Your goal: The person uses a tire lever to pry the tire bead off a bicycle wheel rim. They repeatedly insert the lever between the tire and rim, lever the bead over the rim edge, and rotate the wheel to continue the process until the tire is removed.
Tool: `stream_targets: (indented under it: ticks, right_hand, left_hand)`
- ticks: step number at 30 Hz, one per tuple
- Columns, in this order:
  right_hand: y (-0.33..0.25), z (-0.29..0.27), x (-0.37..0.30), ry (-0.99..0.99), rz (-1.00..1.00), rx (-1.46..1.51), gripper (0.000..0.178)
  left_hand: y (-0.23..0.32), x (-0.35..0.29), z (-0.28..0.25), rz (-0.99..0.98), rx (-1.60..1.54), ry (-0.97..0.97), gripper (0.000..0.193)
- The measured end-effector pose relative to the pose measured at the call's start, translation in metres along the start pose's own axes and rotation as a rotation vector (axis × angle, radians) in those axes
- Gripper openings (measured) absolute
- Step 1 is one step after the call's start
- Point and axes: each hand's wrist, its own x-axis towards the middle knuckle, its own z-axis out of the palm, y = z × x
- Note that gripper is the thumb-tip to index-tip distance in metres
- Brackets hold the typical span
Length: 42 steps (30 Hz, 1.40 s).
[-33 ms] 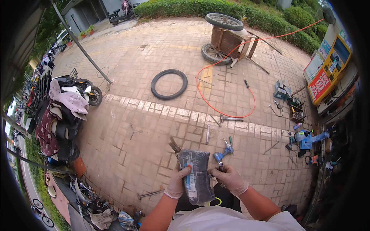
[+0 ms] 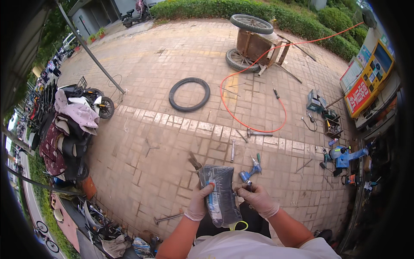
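Observation:
My gloved left hand point(image 2: 198, 200) is closed around a folded black inner tube point(image 2: 226, 194) in a clear plastic wrapper, thumb across its blue-and-white label. A dull brown strip-like piece point(image 2: 195, 160) juts out past the tube's far left corner; where it continues is hidden. At the tube's right edge, my gloved right hand point(image 2: 258, 200) has its fingers pressed together. A small shiny metal piece point(image 2: 249, 184) shows beside these fingers, too small to name. Beyond the hands, a blue cordless drill point(image 2: 250, 169) lies on the paving.
A wrench point(image 2: 233, 151) and hammer point(image 2: 259, 134) lie ahead, with a black tire point(image 2: 189, 94) farther off. An orange air hose point(image 2: 228, 113) curls across the bricks. A cart point(image 2: 254, 45) rests on its side; parked scooters point(image 2: 71, 125) stand left, a toolbox point(image 2: 332, 128) right.
The wrapped tube has tilted slightly, its near end shifting right and showing more of a yellow-green loop beneath. My right hand has shifted very slightly.

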Motion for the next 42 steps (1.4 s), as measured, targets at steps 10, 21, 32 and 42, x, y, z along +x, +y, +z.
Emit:
stream_targets:
  ticks: [10, 21, 32, 42]
  right_hand:
    - [-0.055, 0.010, 0.100, -0.157, -0.098, -0.085, 0.060]
    - [-0.200, -0.040, 0.233, 0.181, -0.465, -0.858, 0.038]
    - [-0.314, -0.122, 0.334, -0.125, -0.544, -1.076, 0.084]
    - [-0.371, -0.210, 0.498, 0.076, -0.156, -0.563, 0.069]
  left_hand:
    - [0.045, 0.138, 0.019, -0.074, -0.011, 0.062, 0.050]
    - [0.058, 0.334, 0.052, 0.085, 0.534, -0.104, 0.099]
    - [0.117, 0.454, 0.106, -0.280, 0.109, -0.261, 0.058]
    - [0.131, 0.666, 0.123, -0.446, 0.091, -0.212, 0.060]
